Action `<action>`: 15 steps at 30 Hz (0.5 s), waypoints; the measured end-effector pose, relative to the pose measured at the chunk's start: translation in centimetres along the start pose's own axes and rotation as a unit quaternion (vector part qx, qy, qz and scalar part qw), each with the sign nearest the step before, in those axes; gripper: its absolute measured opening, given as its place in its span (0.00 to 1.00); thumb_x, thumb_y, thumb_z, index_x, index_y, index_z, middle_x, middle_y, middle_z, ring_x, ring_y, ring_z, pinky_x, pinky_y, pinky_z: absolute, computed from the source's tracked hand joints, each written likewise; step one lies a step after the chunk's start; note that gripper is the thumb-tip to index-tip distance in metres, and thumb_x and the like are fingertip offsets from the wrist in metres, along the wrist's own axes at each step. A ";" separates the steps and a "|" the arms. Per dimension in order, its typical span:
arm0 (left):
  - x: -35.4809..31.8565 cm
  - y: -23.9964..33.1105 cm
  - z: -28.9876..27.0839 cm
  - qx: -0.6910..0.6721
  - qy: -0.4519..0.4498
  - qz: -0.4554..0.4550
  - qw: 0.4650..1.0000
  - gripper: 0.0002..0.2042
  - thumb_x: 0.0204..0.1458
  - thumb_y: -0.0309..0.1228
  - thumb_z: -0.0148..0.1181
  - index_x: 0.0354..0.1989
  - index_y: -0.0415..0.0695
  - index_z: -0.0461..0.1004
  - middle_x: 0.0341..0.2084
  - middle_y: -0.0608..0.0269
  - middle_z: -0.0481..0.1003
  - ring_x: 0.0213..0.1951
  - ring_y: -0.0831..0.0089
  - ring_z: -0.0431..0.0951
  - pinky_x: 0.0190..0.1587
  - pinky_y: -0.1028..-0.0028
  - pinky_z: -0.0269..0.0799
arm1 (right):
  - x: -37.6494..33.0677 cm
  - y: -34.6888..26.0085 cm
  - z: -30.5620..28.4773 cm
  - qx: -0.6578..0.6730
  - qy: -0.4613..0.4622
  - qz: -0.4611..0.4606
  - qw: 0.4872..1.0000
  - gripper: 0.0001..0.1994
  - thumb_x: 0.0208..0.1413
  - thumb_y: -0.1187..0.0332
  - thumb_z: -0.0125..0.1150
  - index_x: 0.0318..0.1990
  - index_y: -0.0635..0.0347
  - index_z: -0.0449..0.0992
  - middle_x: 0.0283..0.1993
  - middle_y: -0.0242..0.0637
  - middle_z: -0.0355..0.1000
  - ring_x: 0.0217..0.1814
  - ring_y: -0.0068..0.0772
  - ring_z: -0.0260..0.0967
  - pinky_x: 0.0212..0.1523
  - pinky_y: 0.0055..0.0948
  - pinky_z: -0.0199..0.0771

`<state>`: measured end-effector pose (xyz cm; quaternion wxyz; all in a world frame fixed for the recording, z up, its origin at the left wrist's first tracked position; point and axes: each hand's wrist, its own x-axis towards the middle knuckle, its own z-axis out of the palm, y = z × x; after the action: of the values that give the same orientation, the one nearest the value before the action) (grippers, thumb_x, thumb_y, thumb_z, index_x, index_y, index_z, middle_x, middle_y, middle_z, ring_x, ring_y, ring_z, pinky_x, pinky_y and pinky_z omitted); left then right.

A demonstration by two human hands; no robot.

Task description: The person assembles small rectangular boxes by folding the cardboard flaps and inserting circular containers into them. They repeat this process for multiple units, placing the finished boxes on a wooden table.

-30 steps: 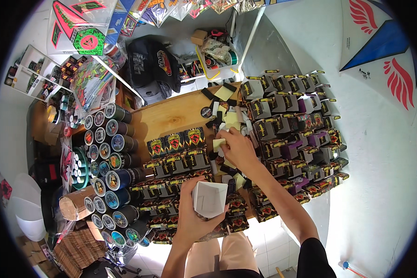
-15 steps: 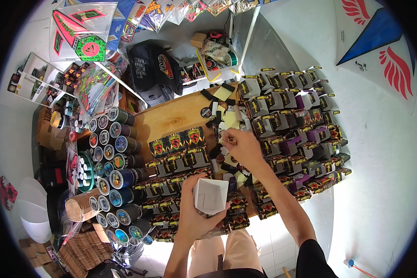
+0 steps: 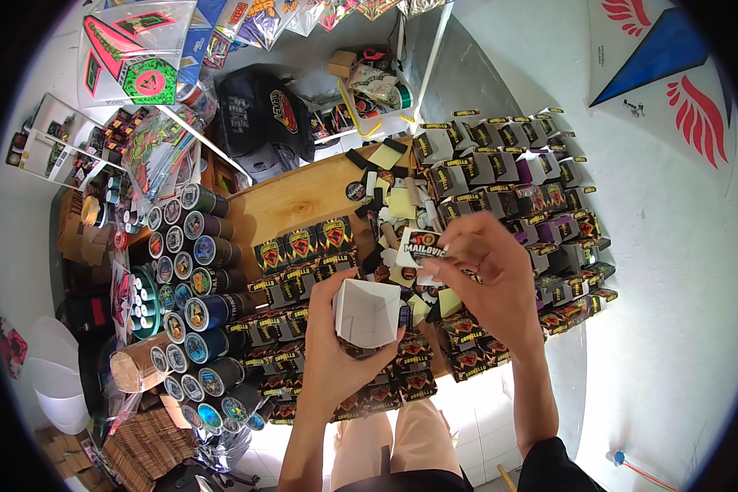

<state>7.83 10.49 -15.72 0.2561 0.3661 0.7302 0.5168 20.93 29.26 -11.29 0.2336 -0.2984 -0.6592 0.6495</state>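
My left hand [image 3: 336, 353] is wrapped round a small white open box [image 3: 368, 315], its mouth turned up toward me and no contents visible inside. To its right, my right hand [image 3: 488, 283] pinches a small printed sticker card [image 3: 423, 248] between thumb and fingers, apart from the box. Beneath the card lies a heap of loose pieces: pale yellow paper squares [image 3: 402, 202], dark strips and round stickers [image 3: 355, 190]. Just left of the box stand rows of small black printed boxes [image 3: 303, 243].
Many open black boxes [image 3: 500, 197] stand in rows on the right of the wooden table [image 3: 295, 197]. Spools and round cans [image 3: 209, 250] are stacked at the left. A black backpack [image 3: 262, 119] sits beyond the table; kites [image 3: 131, 57] hang above.
My right hand has lifted from the heap and come nearer and to the right, now with the sticker card turned face up. My left hand still holds the box in nearly the same place.
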 end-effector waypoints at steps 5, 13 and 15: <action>0.6 0.8 -0.1 -0.011 -0.007 0.013 1.000 0.46 0.41 0.24 0.82 0.71 0.44 0.62 0.55 0.57 0.74 0.56 0.67 0.78 0.59 0.66 0.77 | -0.6 -2.1 0.9 0.073 -0.014 -0.015 0.997 0.24 0.61 0.84 0.70 0.62 0.61 0.70 0.33 0.27 0.76 0.42 0.17 0.78 0.51 0.24 0.78; 0.4 2.2 -0.5 -0.030 -0.012 0.023 0.999 0.46 0.41 0.24 0.82 0.71 0.45 0.62 0.54 0.58 0.74 0.56 0.67 0.78 0.58 0.67 0.77 | -1.0 -3.8 1.7 0.156 0.003 0.025 0.988 0.24 0.62 0.84 0.66 0.65 0.67 0.71 0.46 0.37 0.81 0.50 0.26 0.82 0.54 0.28 0.83; 0.3 2.3 -0.6 -0.028 -0.017 0.025 0.999 0.46 0.41 0.24 0.83 0.71 0.45 0.62 0.53 0.58 0.75 0.55 0.68 0.78 0.57 0.67 0.77 | -1.1 -3.8 1.5 0.152 -0.010 0.042 0.987 0.22 0.63 0.83 0.65 0.64 0.68 0.73 0.50 0.39 0.82 0.51 0.27 0.82 0.56 0.29 0.84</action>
<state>7.83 10.87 -13.31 0.2655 0.3856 0.7019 0.5368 20.32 27.49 -7.48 0.2421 -0.2808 -0.5416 0.7544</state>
